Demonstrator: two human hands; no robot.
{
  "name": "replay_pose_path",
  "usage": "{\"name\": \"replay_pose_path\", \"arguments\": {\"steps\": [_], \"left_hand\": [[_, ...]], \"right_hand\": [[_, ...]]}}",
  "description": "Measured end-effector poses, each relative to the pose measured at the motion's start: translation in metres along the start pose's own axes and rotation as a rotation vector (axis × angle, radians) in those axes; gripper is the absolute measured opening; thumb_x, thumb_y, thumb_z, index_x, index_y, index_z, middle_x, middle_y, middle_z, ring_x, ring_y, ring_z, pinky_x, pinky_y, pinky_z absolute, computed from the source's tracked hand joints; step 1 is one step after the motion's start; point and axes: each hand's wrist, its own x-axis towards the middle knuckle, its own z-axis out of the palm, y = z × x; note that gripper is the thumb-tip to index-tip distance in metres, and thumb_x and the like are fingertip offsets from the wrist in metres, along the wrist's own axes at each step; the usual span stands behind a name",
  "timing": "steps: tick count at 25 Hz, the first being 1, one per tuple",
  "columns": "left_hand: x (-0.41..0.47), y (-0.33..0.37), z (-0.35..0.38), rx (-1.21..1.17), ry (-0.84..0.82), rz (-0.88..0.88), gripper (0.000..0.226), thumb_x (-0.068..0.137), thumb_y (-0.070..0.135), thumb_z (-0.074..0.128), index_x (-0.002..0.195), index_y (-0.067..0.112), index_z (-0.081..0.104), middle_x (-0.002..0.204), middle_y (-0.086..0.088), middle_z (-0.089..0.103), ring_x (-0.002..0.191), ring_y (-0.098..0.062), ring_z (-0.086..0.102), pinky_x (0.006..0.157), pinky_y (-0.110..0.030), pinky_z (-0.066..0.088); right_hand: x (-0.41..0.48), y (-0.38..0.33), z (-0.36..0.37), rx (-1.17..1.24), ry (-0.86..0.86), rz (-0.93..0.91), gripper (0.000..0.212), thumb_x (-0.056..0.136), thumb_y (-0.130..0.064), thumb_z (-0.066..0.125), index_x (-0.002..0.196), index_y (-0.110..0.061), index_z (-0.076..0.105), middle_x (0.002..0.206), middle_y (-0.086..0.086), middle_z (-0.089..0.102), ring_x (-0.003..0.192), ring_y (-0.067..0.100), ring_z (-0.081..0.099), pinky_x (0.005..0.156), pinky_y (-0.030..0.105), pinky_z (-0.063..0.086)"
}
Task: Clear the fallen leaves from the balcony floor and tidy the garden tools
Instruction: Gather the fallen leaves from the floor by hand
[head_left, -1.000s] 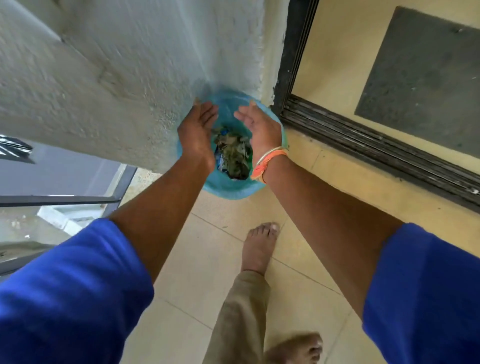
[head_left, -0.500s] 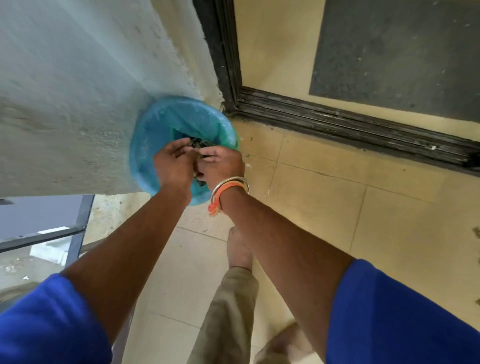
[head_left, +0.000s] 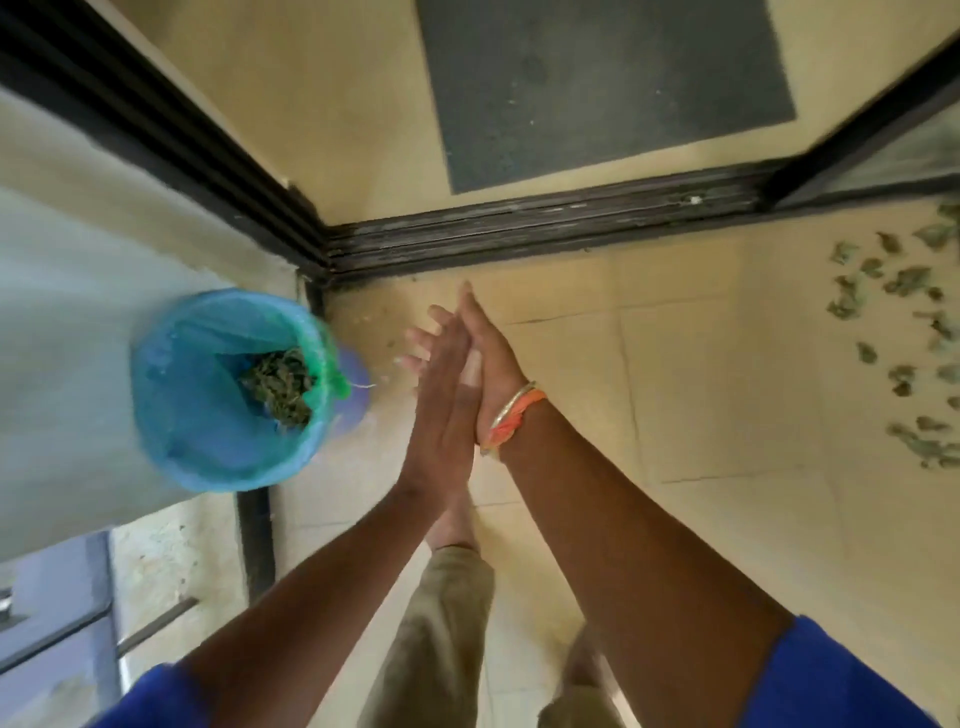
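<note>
Pressing flat, palm to palm — left hand (head_left: 441, 415) against right hand (head_left: 496, 364) — beside the bin (head_left: 197, 415).

I'm looking at a home balcony: cream floor tiles (head_left: 701, 389) run up to a dark sliding-door track (head_left: 545, 228), with a grey mat (head_left: 597, 88) on the room floor beyond. A lined bin (head_left: 208, 415) stands by the plastered wall (head_left: 78, 338), a railing (head_left: 254, 540) lines the floor's left edge, and leaves (head_left: 904, 291) lie near its right edge.
</note>
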Motion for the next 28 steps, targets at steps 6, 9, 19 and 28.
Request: {"name": "replay_pose_path", "arguments": {"steps": [6,9,19,28], "left_hand": [[0.029,0.072,0.133,0.198,-0.380,0.089,0.053,0.105,0.036,0.036,0.153,0.015,0.035,0.159,-0.007,0.035,0.148,-0.024,0.030,0.122,-0.045,0.024],[0.017,0.121,0.206,0.434,-0.613,0.308,0.053,0.103,0.015,0.044,0.153,0.005,0.030,0.160,-0.015,0.029,0.150,-0.028,0.025,0.122,-0.040,0.020],[-0.143,0.247,0.267,0.889,-1.073,0.734,0.063,0.102,0.035,0.049,0.156,0.013,0.024,0.164,-0.009,0.019,0.152,-0.023,0.015,0.122,-0.039,0.023],[-0.206,0.304,0.278,1.026,-1.120,1.065,0.068,0.102,0.038,0.047,0.158,0.015,0.015,0.166,-0.006,0.010,0.154,-0.021,0.008,0.123,-0.038,0.019]], "right_hand": [[-0.079,-0.018,-0.161,-0.004,0.518,-0.366,0.033,0.100,-0.039,0.050,0.125,-0.021,0.062,0.133,0.003,0.061,0.126,0.017,0.053,0.111,0.033,0.037],[-0.120,-0.004,-0.243,-0.124,0.760,-0.423,0.047,0.101,-0.039,0.047,0.143,-0.017,0.048,0.145,0.004,0.051,0.131,0.020,0.049,0.109,0.030,0.037],[-0.309,0.109,-0.362,-0.293,1.134,-0.291,0.066,0.100,-0.040,0.049,0.155,-0.018,0.021,0.163,0.005,0.017,0.151,0.022,0.014,0.122,0.035,0.015],[-0.358,0.147,-0.350,-0.156,1.282,-0.210,0.076,0.101,-0.042,0.045,0.157,-0.014,0.002,0.166,0.004,-0.005,0.152,0.022,-0.008,0.121,0.033,0.004]]}}
